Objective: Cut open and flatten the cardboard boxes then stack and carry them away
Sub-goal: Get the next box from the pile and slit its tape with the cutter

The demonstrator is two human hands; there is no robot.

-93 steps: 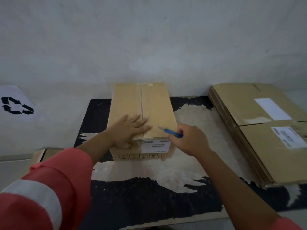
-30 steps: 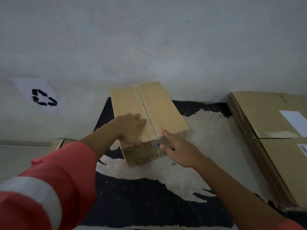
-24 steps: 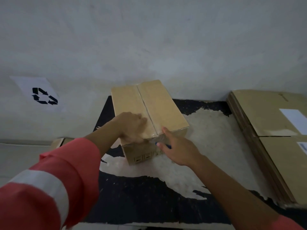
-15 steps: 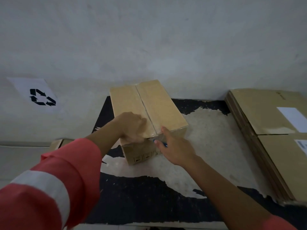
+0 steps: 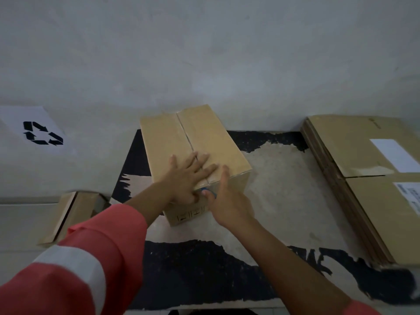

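Cardboard box (image 5: 204, 142), a plain brown oblong with taped flaps meeting in a straight seam along its top, sits slightly skewed on the counter (image 5: 284, 192) close to the rough pale wall (image 5: 204, 53). The left hand (image 5: 186, 178) lies flat on the near end of the lid, its fingers (image 5: 192, 159) spread wide and straight across the seam. The right hand (image 5: 229, 203) is at the box's near top edge, thumb and curled fingers pinching a blue cutter (image 5: 206, 192), of which only a small blue bit shows; its forefinger stretches up along the corner. The counter's black covering is torn and worn through to a grainy, pale patch with ragged edges. To the right lies a squared stack of flattened boxes (image 5: 354, 160), smooth brown sheets with white labels. To the left, a folded piece of cardboard (image 5: 68, 214) rests lower down, and a white sheet with a black recycling symbol (image 5: 42, 133) lies beyond it. A coral sleeve (image 5: 95, 253) with a pale band covers the left arm.
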